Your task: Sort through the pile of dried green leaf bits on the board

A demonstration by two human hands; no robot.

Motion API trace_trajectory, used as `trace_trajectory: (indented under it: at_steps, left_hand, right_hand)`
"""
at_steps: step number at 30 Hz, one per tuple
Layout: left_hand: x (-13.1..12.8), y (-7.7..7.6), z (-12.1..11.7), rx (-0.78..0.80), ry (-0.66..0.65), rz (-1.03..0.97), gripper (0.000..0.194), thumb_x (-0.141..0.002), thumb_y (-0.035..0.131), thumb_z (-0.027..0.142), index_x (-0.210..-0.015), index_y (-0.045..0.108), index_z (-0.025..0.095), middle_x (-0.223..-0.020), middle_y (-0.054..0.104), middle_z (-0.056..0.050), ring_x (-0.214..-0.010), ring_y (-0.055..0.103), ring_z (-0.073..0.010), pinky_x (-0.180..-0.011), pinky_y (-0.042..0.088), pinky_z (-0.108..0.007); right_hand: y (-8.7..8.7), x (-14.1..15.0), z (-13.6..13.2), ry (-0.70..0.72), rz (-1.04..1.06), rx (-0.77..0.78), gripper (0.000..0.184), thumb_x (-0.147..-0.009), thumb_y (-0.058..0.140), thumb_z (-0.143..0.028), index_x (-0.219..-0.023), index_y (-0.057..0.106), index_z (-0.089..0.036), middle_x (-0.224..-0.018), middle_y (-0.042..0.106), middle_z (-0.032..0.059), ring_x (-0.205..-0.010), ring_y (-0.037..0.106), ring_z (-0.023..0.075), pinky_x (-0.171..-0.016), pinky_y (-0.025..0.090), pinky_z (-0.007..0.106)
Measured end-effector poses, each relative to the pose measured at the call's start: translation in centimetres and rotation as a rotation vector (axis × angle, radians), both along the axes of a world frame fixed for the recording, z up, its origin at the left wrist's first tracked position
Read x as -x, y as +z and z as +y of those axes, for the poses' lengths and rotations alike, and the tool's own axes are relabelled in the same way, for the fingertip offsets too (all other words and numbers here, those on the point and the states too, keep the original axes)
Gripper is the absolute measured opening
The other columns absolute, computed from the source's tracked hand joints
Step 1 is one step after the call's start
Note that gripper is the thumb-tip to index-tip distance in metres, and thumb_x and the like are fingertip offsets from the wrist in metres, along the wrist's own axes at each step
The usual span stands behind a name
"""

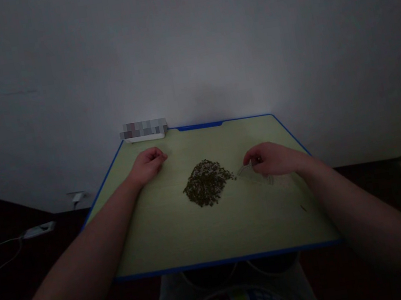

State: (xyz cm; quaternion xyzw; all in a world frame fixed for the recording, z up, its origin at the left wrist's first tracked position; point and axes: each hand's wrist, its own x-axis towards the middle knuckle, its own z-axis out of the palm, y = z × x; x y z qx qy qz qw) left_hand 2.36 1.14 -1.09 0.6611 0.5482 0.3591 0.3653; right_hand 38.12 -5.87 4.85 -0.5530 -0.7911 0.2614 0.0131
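Note:
A heap of small dark green beans (pixel 207 182) lies in the middle of a pale green table (pixel 185 239) with a blue rim. My left hand (pixel 148 165) rests on the table to the left of the heap, its fingers curled under, nothing visible in them. My right hand (pixel 271 158) sits to the right of the heap with fingers closed around a small clear plastic container (pixel 249 173), which lies tilted with its mouth toward the beans.
A white box (pixel 144 130) sits at the table's far left corner against a plain wall. A power strip (pixel 39 229) and cables lie on the dark floor at left. One stray bean (pixel 303 208) lies near the right edge.

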Motion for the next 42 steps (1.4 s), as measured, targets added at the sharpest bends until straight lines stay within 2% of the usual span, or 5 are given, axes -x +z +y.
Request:
trace_trajectory:
  at_steps: [7, 14, 25, 34, 42]
  left_hand:
    - [0.0, -0.1, 0.0, 0.0, -0.009, -0.015, 0.023, -0.07, 0.058, 0.038, -0.065, 0.049, 0.018, -0.045, 0.041, 0.007, -0.04, 0.036, -0.0068, -0.043, 0.026, -0.022]
    - [-0.1, 0.3, -0.2, -0.002, 0.003, 0.013, 0.022, -0.07, 0.058, 0.038, -0.065, 0.05, 0.018, -0.045, 0.042, 0.006, -0.041, 0.036, -0.0071, -0.044, 0.027, -0.022]
    - [-0.1, 0.0, 0.0, 0.023, 0.006, -0.018, 0.023, -0.069, 0.058, 0.04, -0.065, 0.05, 0.019, -0.045, 0.042, 0.006, -0.041, 0.037, -0.0071, -0.043, 0.026, -0.022]
    - [0.2, -0.3, 0.3, -0.011, -0.009, -0.017, 0.021, -0.069, 0.058, 0.037, -0.066, 0.05, 0.018, -0.045, 0.042, 0.007, -0.041, 0.036, -0.0069, -0.044, 0.026, -0.022]
    - [0.0, 0.0, 0.1, -0.011, -0.011, 0.018, 0.022, -0.07, 0.058, 0.038, -0.065, 0.05, 0.018, -0.045, 0.041, 0.007, -0.041, 0.037, -0.0069, -0.044, 0.026, -0.022]
  right_hand:
    - [-0.1, 0.4, -0.1, 0.026, -0.02, -0.011, 0.037, -0.064, 0.051, -0.013, -0.098, 0.068, -0.015, -0.072, 0.067, 0.0028, -0.059, 0.058, 0.0139, -0.053, 0.037, 0.024]
    - [0.0, 0.8, -0.3, 0.032, -0.018, 0.024, 0.039, -0.065, 0.05, -0.011, -0.1, 0.067, -0.014, -0.07, 0.067, 0.0031, -0.058, 0.057, 0.0132, -0.052, 0.037, 0.023]
    - [-0.6, 0.5, -0.1, 0.054, 0.005, -0.002, 0.037, -0.067, 0.051, -0.012, -0.101, 0.066, -0.015, -0.068, 0.067, 0.0028, -0.059, 0.058, 0.0136, -0.054, 0.038, 0.024]
    - [-0.6, 1.4, -0.5, 0.074, 0.0, -0.011, 0.037, -0.067, 0.051, -0.011, -0.1, 0.067, -0.015, -0.073, 0.067, 0.004, -0.062, 0.058, 0.0141, -0.055, 0.038, 0.024]
    - [-1.0, 2.0, -0.6, 0.094, 0.012, -0.055, 0.041, -0.067, 0.05, -0.012, -0.105, 0.066, -0.014, -0.075, 0.066, 0.0034, -0.063, 0.056, 0.0132, -0.057, 0.037, 0.022]
